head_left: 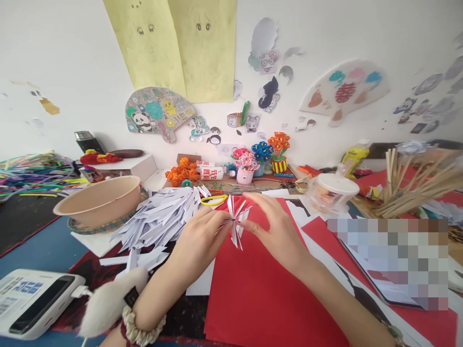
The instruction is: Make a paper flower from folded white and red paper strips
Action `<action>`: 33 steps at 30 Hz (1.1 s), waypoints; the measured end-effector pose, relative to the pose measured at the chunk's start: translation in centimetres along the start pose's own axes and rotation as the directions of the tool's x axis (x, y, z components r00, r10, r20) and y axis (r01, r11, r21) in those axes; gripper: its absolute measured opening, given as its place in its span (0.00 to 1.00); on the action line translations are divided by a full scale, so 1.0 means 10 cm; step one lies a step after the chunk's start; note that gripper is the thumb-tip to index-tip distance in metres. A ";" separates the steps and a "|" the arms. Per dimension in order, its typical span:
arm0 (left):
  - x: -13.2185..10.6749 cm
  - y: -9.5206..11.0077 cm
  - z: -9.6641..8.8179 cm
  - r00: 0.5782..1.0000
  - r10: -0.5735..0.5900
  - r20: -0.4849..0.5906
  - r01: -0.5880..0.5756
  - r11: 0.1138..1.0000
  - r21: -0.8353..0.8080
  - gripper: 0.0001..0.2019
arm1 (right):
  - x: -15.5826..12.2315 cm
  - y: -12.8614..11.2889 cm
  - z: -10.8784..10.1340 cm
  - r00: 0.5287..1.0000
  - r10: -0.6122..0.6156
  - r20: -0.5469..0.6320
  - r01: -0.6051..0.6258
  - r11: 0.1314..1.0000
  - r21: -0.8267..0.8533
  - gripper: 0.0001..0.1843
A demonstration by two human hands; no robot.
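Both hands meet over a red paper sheet (pixel 260 294) on the table. My left hand (pixel 200 236) and my right hand (pixel 273 226) pinch a small star-shaped bundle of folded white paper strips (pixel 237 221) from either side, with the strips fanning out above and below the fingers. Just to the left lies a heap of similar loose white paper strips (pixel 159 217). A scrunchie and a fluffy white pompom (pixel 108 301) sit at my left wrist.
A tan paper bowl (pixel 99 200) stands at the left, a white device with a cable (pixel 32 301) at the near left. Yellow scissors (pixel 213 199), a glue bottle (pixel 213 172), small craft flower pots (pixel 260 156), a lidded plastic cup (pixel 333 193) and wooden sticks (pixel 415 188) are behind.
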State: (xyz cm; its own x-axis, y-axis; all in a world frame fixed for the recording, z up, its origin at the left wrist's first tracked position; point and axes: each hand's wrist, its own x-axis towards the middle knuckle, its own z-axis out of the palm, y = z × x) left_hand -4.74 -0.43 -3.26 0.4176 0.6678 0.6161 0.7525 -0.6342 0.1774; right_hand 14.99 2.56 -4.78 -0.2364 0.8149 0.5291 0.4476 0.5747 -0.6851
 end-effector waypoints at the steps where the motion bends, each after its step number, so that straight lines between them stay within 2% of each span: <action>1: -0.01 0.00 0.02 0.999 -0.023 -0.036 0.024 1.000 0.009 0.03 | -0.01 0.00 0.01 0.989 0.146 -0.007 -0.145 0.985 0.095 0.31; 3: -0.02 0.01 0.06 0.993 -0.052 -0.104 0.055 0.998 0.022 0.03 | -0.02 -0.02 0.04 0.933 0.327 0.149 -0.358 0.878 0.317 0.35; 5: -0.05 0.03 0.10 0.984 -0.074 -0.159 0.079 0.996 0.028 0.04 | -0.03 -0.06 0.06 0.865 0.304 0.400 -0.478 0.743 0.468 0.28; 6: -0.06 0.04 0.12 0.982 -0.083 -0.171 0.089 0.995 0.033 0.05 | -0.04 -0.08 0.07 0.836 0.257 0.485 -0.510 0.690 0.513 0.24; 7: -0.07 0.05 0.13 0.981 -0.092 -0.170 0.099 0.994 0.038 0.06 | -0.04 -0.10 0.07 0.825 0.235 0.514 -0.529 0.641 0.556 0.20; 10: -0.07 0.10 0.13 0.979 -0.163 -0.122 0.166 0.986 0.017 0.08 | -0.03 -0.13 0.06 0.848 0.239 0.474 -0.515 0.582 0.629 0.13; 13: -0.03 0.11 0.09 0.941 -0.339 -0.012 0.333 0.930 -0.157 0.12 | 0.01 -0.09 0.00 0.857 0.273 0.437 -0.508 0.593 0.625 0.09; 16: 0.04 0.08 0.03 0.865 -0.489 0.115 0.493 0.783 -0.379 0.13 | 0.04 -0.04 -0.06 0.845 0.274 0.459 -0.524 0.599 0.606 0.08; 18: 0.06 0.07 0.00 0.821 -0.531 0.210 0.554 0.652 -0.517 0.13 | 0.04 -0.01 -0.07 0.833 0.259 0.489 -0.535 0.603 0.591 0.09; 21: 0.08 0.10 -0.03 0.772 -0.536 0.340 0.592 0.413 -0.692 0.14 | 0.02 0.01 -0.06 0.824 0.239 0.513 -0.542 0.598 0.591 0.09; 24: 0.08 0.15 -0.04 0.733 -0.562 0.384 0.582 0.227 -0.781 0.13 | 0.01 0.02 -0.04 0.831 0.221 0.510 -0.539 0.544 0.643 0.11; 27: 0.08 0.14 -0.04 0.682 -0.602 0.415 0.588 0.114 -0.801 0.13 | 0.02 0.05 -0.03 0.839 0.254 0.481 -0.543 0.446 0.711 0.15; 30: 0.09 0.11 -0.04 0.628 -0.635 0.450 0.603 0.032 -0.797 0.13 | 0.03 0.10 -0.02 0.822 0.374 0.430 -0.555 0.353 0.753 0.18; 33: 0.10 0.08 -0.05 0.609 -0.666 0.431 0.597 0.027 -0.801 0.12 | 0.03 0.14 -0.03 0.809 0.428 0.403 -0.561 0.354 0.749 0.18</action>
State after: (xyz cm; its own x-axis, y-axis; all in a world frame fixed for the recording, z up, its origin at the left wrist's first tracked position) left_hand -3.94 -0.51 -2.15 -0.0268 0.9969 -0.0739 -0.1382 0.0696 0.9880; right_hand 15.78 3.56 -5.47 -0.3475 0.9353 -0.0672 -0.3549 -0.1975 -0.9138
